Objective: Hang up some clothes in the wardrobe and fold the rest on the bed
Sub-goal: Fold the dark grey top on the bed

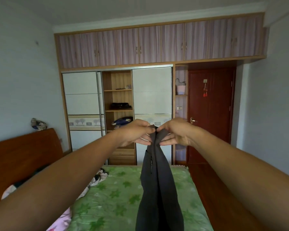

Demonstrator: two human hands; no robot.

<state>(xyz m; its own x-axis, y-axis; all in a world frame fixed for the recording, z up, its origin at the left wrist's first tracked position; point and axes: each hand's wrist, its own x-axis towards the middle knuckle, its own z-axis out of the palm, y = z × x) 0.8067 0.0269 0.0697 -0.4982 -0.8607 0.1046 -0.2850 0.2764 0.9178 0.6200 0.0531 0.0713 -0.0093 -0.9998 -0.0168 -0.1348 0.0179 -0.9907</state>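
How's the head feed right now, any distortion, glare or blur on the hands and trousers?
Head view: wide-angle bowing curves the wardrobe top and stretches the forearms; soft even daylight, no hard shadows; mild sheen on the white sliding door; left hand, right hand and trousers look fairly sharp, though the dark fabric hides its folds.

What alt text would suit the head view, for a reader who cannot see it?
A person's left hand and right hand pinch the top of dark grey trousers, which hang over a bed with a green leaf-print cover. Behind stand a wardrobe with open middle shelves and a red-brown door.
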